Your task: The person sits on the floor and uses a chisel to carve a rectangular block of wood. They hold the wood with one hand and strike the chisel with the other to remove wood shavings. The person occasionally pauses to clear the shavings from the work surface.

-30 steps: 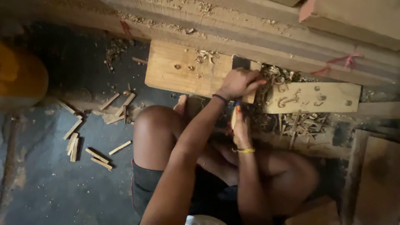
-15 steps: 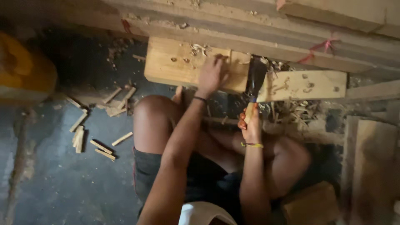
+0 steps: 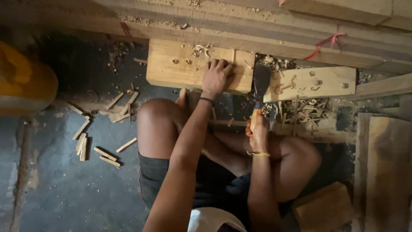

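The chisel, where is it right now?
In the head view the chisel is right of centre, held upright in the right hand, its blade between the two wooden blocks, just right of the left hand pressing the left block.

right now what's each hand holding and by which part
Right hand grips a broad dark-bladed chisel by its wooden handle. Left hand holds nothing, pressing flat on the pale wooden block.

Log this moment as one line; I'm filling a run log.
left hand: flat on wooden block | right hand: gripping chisel, blade at block's right end | shavings: on floor
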